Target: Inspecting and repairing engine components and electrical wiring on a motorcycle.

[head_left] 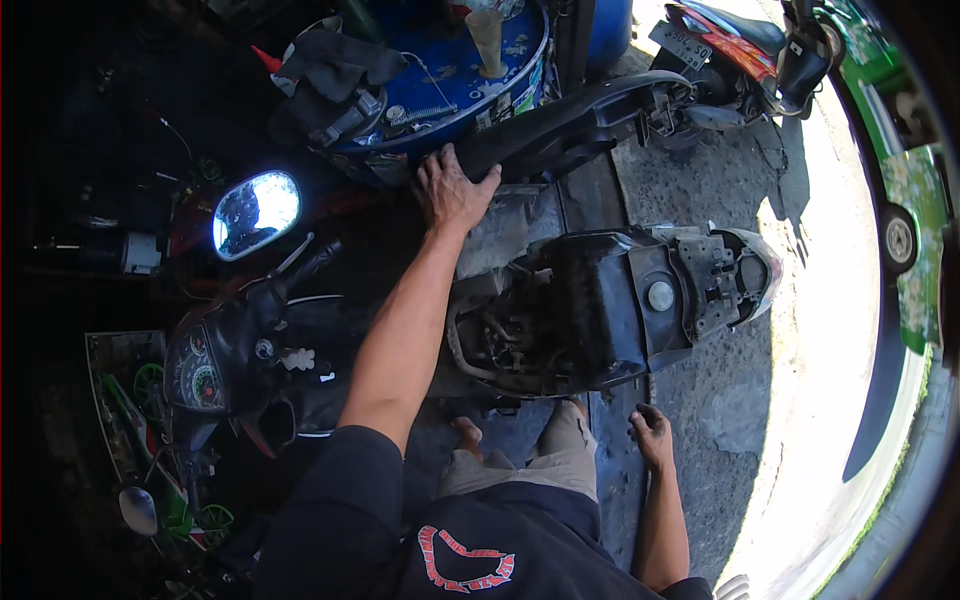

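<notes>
item, left hand (pixel 455 195): from my distant seat i see it laid over the near end of a long black saddle (pixel 570 125), fingers spread; whether it clasps the edge or only rests there, i cannot tell.
item, the saddle: off the motorcycle, just beside the blue drum (pixel 541 72), its other end pointing up and right.
item, right hand (pixel 652 435): apart from the saddle, low beside the motorcycle, fingers loosely curled; i cannot tell whether anything is in it.
item, motorcycle (pixel 610 310): black, lying crosswise in my view between saddle and wearer, frame exposed under the seat area, round cap (pixel 660 296) toward the tail, mirror (pixel 256 215) bright at left.
item, on the drum: dark cloth (pixel 345 62), coil spring (pixel 430 114), tan funnel-like piece (pixel 487 45).
item, upper right: second motorcycle (pixel 735 50), partly orange.
</notes>
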Motion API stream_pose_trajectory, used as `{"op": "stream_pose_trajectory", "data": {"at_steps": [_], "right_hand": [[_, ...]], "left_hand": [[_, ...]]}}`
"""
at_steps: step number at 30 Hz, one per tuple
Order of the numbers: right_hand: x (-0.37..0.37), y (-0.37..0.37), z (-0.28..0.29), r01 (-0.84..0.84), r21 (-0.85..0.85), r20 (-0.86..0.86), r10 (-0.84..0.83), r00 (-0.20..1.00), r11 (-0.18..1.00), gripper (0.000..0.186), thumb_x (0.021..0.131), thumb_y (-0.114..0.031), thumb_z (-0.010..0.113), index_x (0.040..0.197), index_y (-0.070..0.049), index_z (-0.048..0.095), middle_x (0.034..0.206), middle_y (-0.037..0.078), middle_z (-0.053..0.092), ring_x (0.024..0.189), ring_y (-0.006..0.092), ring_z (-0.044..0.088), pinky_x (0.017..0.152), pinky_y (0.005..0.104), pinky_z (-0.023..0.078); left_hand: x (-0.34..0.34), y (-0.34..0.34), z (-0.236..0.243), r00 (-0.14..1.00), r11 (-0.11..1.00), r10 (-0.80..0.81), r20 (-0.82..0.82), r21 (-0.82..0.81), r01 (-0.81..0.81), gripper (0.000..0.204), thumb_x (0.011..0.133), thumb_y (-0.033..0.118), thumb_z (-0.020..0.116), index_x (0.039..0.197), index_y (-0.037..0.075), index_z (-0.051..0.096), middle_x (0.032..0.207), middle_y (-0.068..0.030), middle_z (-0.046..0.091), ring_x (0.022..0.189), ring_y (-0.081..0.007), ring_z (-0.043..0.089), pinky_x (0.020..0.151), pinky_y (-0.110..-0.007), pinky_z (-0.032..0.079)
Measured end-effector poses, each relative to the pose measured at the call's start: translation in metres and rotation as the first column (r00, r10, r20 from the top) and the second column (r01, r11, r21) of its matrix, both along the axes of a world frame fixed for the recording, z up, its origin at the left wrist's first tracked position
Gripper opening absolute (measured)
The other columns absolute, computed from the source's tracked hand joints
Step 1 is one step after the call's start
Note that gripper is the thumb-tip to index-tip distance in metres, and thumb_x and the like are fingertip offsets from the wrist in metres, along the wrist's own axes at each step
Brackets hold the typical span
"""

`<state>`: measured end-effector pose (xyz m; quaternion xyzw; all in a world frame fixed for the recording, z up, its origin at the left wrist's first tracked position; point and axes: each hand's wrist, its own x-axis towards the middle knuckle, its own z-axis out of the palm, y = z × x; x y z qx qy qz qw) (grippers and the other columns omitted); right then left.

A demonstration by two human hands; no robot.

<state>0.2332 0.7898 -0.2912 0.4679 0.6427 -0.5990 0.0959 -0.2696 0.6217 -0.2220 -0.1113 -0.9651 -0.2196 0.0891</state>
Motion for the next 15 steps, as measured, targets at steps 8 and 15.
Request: {"op": "stream_pose_trajectory", "data": {"at_steps": [8,15], "right_hand": [[0.041,-0.009,-0.030,0.067,-0.034,0.054,-0.065,0.996,0.997,0.040,0.092,-0.019,0.065,0.122,0.007,0.058,0.092,0.010,0.068,0.067,0.0159,0.063,0.060,0.0289,0.050],[0.130,-0.039,-0.088,0.214,-0.073,0.334,-0.178,0.926,0.974,0.033,0.086,-0.013,0.065,0.112,0.007,0.063,0.082,0.009,0.065,0.065,0.0168,0.061,0.056,0.0304,0.050]], "left_hand": [[0.055,-0.099,0.006,0.995,0.943,-0.085,-0.050,0.317,0.097,0.069,0.085,0.043,0.069,0.133,-0.002,0.049,0.137,-0.0243,0.048,0.129,-0.0412,0.044,0.108,-0.046,0.036],[0.240,-0.309,-0.122,0.909,0.899,0.299,0.290,0.233,-0.370,0.026,0.083,0.004,0.060,0.109,-0.002,0.062,0.103,-0.0173,0.065,0.096,-0.0293,0.065,0.084,-0.037,0.051]]}}
